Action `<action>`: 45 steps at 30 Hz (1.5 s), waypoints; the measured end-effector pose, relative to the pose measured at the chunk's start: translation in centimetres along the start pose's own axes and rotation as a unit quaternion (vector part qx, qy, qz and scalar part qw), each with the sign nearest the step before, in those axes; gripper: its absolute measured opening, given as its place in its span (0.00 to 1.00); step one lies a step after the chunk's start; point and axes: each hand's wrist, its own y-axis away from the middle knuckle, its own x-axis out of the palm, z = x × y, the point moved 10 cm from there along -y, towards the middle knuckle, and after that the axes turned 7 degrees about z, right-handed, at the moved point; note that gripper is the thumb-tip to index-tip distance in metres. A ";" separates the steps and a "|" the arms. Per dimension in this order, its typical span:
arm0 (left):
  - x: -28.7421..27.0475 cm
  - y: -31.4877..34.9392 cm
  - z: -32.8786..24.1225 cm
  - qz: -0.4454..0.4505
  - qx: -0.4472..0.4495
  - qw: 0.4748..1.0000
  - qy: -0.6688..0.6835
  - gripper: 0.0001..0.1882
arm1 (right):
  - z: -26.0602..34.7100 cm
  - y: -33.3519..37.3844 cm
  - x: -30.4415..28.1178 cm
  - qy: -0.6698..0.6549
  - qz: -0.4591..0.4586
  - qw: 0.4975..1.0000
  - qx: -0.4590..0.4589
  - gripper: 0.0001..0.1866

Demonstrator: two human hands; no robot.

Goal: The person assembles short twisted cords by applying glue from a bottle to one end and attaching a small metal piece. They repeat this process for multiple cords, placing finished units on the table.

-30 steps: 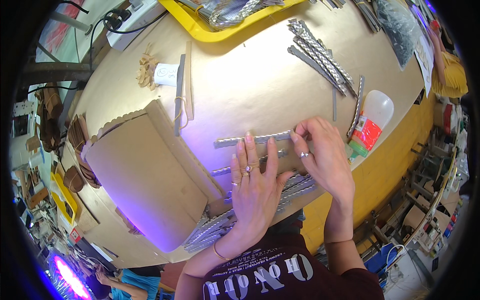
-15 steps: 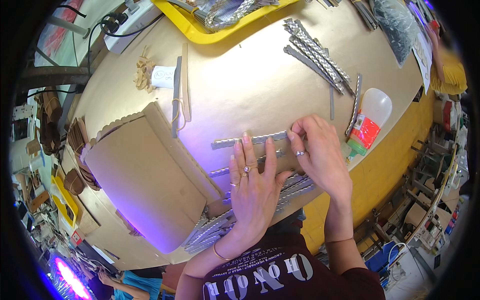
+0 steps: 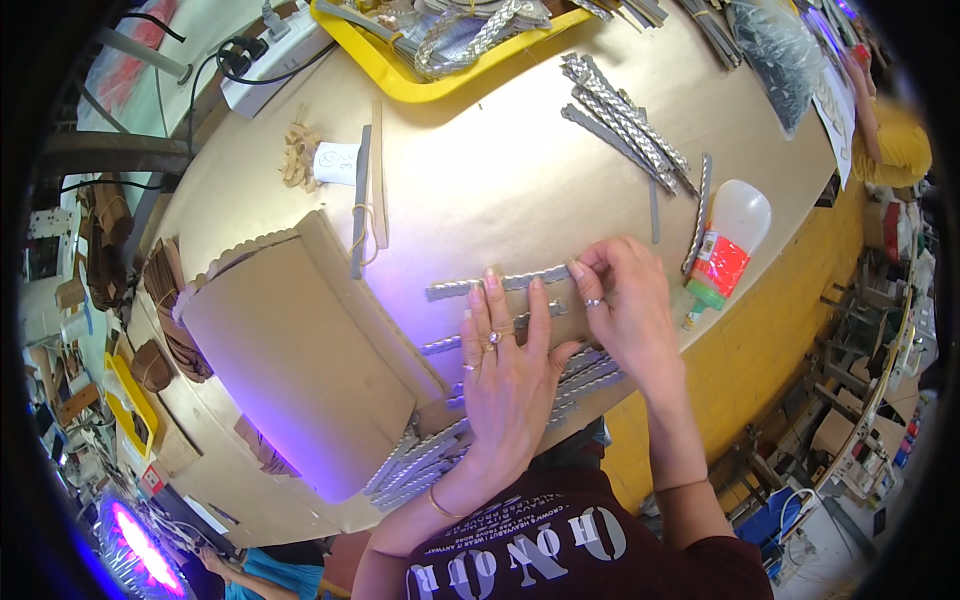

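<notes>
A narrow silver-grey strip with a braided edge (image 3: 452, 289) lies crosswise on the gold-brown table covering. My left hand (image 3: 508, 395) rests flat over it, fingers stretched and apart, fingertips pressing its middle. At the strip's right end, my right hand (image 3: 635, 310) pinches with thumb and forefinger. Another braided strip (image 3: 440, 346) lies partly hidden under my left hand. Several more braided strips (image 3: 425, 462) are piled along the near table edge, some passing below my hands. To the right lies a squeeze bottle (image 3: 722, 260) with a red label and green cap, beside a single braided strip (image 3: 698, 215).
A large brown folded board piece (image 3: 300, 370) covers the left side. Farther back are a bundle of braided strips (image 3: 625, 125), a yellow tray (image 3: 430, 92) and a power strip (image 3: 270, 75). People sit at the far right, in a yellow sleeve (image 3: 890, 145), and lower left.
The view has shifted slightly. My right hand has turned a little and its fingertips have come down closer on the strip's end. My left hand stays in place.
</notes>
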 end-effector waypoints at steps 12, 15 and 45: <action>-0.5 -0.1 0.0 -0.031 0.009 0.999 0.011 0.35 | 2.7 2.9 0.4 0.176 -0.004 0.974 -0.140 0.22; -0.9 -0.2 -0.3 -0.036 0.014 0.999 -0.009 0.34 | 4.0 2.8 1.3 0.264 0.035 0.953 -0.142 0.20; 2.3 1.3 4.2 -0.265 0.034 0.956 0.122 0.36 | 7.4 0.4 0.6 0.139 0.038 0.959 -0.244 0.12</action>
